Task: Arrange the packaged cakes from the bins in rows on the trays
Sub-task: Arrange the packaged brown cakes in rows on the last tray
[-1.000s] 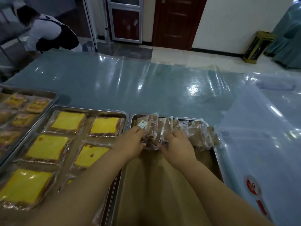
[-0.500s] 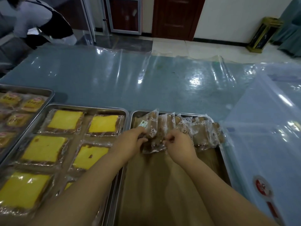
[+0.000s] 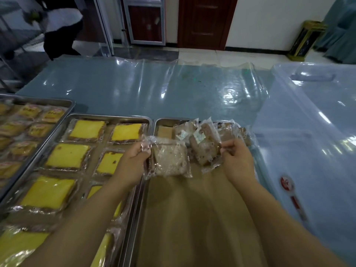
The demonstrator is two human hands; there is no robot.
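We are looking down across a table [image 3: 154,89] draped in glossy clear plastic sheeting. Our left hand [image 3: 133,162] is pinching the crinkled wrapper edge of a brown packaged cake [image 3: 170,160], with the fingers curled round the film. The cake is sitting at the near left of the right-hand tray [image 3: 154,126]. We cannot tell whether it is resting on the tray's brown paper liner [image 3: 192,209] or hanging just above it. Our right hand [image 3: 237,160] is curling its fingers and pinching the wrapper of one cake in the row of brown packaged cakes [image 3: 204,140]. That row is leaning, overlapped, along the tray's far end.

Just beside it on the left, a middle tray [image 3: 107,116] is holding flat yellow cakes [image 3: 67,156] in two columns. Our left forearm is crossing over its near right corner and hiding the cakes there. Further left, a third tray [image 3: 71,105] is carrying smaller yellow packets [image 3: 28,132], partly cut off by the frame edge.

To the right, a large clear plastic bin [image 3: 308,132] with a red sticker [image 3: 287,183] is crowding against the right-hand tray. Our right forearm is covering that tray's right rim. Beyond the table, another person [image 3: 57,26] is bending over at far left, near a dark wooden door [image 3: 204,22] and a gold-and-black stand [image 3: 306,41].
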